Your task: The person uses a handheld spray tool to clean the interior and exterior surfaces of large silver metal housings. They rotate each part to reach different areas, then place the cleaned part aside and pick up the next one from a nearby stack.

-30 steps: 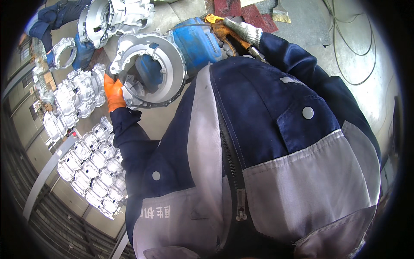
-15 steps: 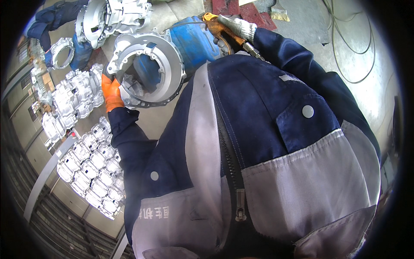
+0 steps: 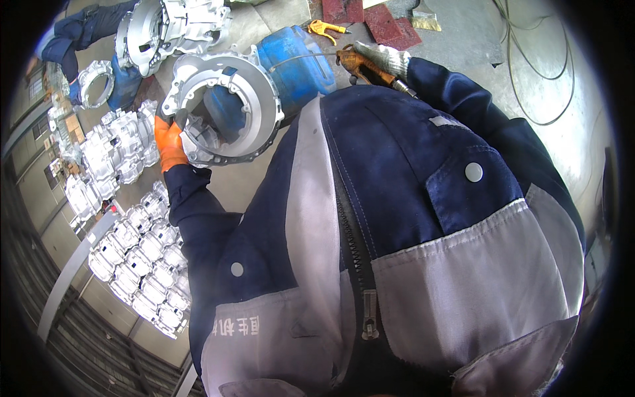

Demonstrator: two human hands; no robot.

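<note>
A silver cast-metal housing (image 3: 264, 99), ring-shaped with a large round opening, sits at the upper left of my body. My left hand (image 3: 170, 142), in an orange glove with dark fingertips, is closed on its left rim. In a whitish knit glove, my right hand (image 3: 390, 61) grips a worn orange-brown air tool (image 3: 357, 65) with a metal hose fitting at its rear. From its front a long thin shaft reaches left across a blue plastic drum (image 3: 291, 49) toward the housing's rim. Whether the shaft's tip touches the metal is unclear.
A yellow air blow gun (image 3: 327, 28) lies beyond the drum, near dark red flat pieces (image 3: 390, 26) and a brush-like piece (image 3: 426, 16). Another housing (image 3: 142, 40) stands at the far left, by a co-worker's dark sleeve (image 3: 86, 30). Several castings (image 3: 142, 258) fill the left; a hose (image 3: 569, 73) loops right.
My right hand has shifted right and slightly nearer with the air tool, whose shaft has drawn right. The yellow blow gun now shows apart from it. My left hand and the housing barely moved.
</note>
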